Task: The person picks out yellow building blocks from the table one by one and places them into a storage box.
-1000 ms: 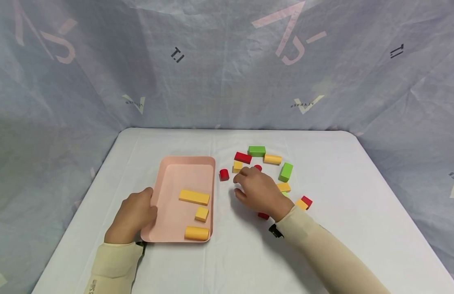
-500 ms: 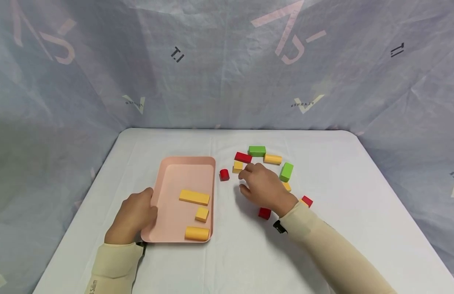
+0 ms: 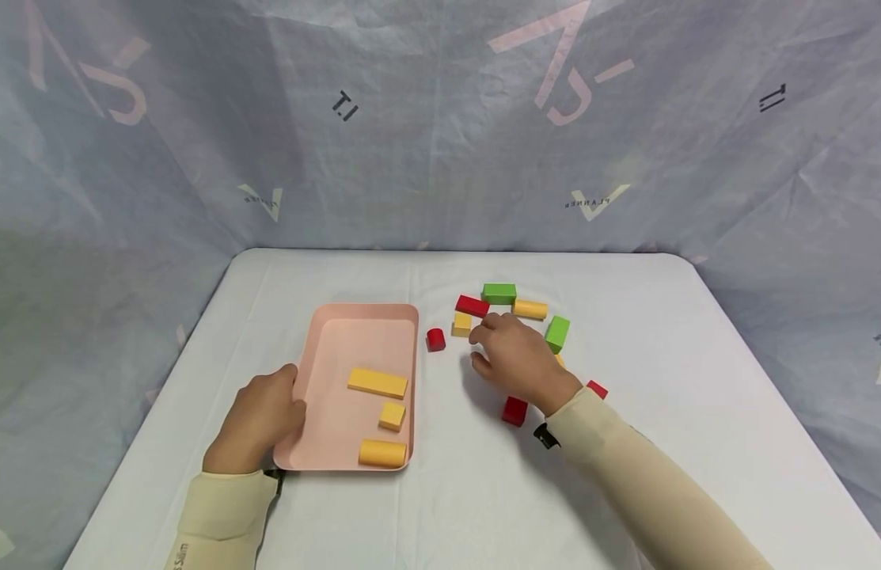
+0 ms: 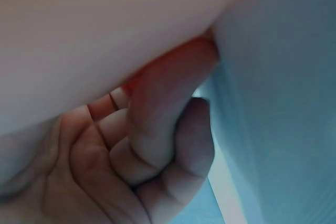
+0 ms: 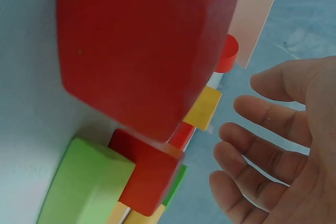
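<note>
My left hand (image 3: 260, 416) grips the left rim of a pink tray (image 3: 362, 339). In the left wrist view its curled fingers (image 4: 157, 108) lie under the tray's wall. Inside the tray are a long yellow block (image 3: 377, 383), a yellow cube (image 3: 393, 416) and a yellow cylinder (image 3: 382, 453). My right hand (image 3: 514, 356) hovers over the scattered blocks, holding nothing, its fingers loosely spread. Closest to its fingertips is another yellow cube (image 3: 462, 324). A red block (image 5: 136, 45) looms large in the right wrist view, with a light green block (image 5: 84, 182) below it.
Right of the tray stands a red cylinder (image 3: 436, 340). Behind my right hand lie a red block (image 3: 472, 306), a green block (image 3: 499, 294) and a yellow cylinder (image 3: 530, 309). Another green block (image 3: 557, 334) sits to its right. Grey cloth (image 3: 426, 127) hangs behind the table.
My right hand has drifted a little to the right and away from me, uncovering the near red block while its wrist covers more of the yellow ones. The left hand and tray stay put.
</note>
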The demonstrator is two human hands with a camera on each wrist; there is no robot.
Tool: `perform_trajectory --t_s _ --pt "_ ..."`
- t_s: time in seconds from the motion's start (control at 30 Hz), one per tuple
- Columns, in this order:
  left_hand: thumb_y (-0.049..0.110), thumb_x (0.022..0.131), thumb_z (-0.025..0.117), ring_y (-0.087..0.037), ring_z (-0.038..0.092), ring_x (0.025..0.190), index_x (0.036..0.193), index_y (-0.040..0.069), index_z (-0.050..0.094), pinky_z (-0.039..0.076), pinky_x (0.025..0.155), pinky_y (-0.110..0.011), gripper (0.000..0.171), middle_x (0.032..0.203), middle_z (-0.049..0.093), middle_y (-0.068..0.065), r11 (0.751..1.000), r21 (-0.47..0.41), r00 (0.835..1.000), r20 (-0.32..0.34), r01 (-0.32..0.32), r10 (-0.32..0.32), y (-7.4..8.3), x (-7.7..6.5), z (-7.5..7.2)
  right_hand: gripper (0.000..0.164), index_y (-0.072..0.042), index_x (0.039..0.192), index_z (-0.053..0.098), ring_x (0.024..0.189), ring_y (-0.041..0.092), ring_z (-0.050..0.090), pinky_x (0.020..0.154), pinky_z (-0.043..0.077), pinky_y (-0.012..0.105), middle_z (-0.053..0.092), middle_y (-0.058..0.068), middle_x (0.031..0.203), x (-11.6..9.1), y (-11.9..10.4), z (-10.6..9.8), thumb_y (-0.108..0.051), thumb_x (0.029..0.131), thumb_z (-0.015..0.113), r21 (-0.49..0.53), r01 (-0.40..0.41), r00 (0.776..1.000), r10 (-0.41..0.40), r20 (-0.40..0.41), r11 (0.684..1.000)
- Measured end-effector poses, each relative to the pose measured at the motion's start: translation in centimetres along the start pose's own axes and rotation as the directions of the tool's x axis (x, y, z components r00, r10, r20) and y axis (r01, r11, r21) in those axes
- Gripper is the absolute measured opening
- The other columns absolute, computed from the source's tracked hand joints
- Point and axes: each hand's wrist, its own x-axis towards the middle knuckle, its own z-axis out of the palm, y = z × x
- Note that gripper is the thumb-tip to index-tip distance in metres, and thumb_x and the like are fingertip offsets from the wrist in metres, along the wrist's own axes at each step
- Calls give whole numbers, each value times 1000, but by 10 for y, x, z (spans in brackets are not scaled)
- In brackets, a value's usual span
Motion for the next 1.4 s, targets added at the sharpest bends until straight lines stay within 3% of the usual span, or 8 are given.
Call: perform_trajectory --t_s 0.57,1.4 --pt "3 77 52 -22 46 55 83 7 52 39 49 -38 8 64 52 -5 1000 6 1000 -21 -14 14 -1 0 -1 23 -16 103 68 82 14 44 67 49 33 54 -1 96 0 8 3 -27 84 59 23 -67 997 65 43 998" --pt "3 78 52 -22 47 56 86 7 53 40 50 -39 9 66 53 -5 1000 12 1000 -7 -2 2 1 1 -1 21 -14 100 69 85 17 47 70 50 35 57 3 98 1 21 0 -23 83 60 15 -61 998 61 -13 998"
